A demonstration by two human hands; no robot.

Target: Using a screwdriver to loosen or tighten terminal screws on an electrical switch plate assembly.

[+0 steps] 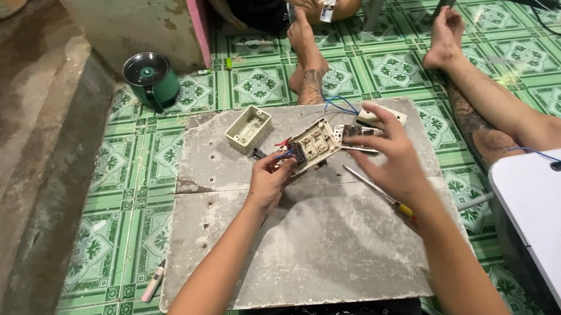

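Fingers of left hand (pixel 270 180) pinch wires; right hand (pixel 387 156) grips switch plate (pixel 314 144), partly hidden.

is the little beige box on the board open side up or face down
Open side up: the beige box shows its hollow inside and rim on the grey board.

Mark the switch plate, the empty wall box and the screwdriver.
switch plate (pixel 315 143), head view, on its beige back face.
wall box (pixel 249 129), head view, on its front rim.
screwdriver (pixel 368 186), head view, on the metal shaft below the right hand.
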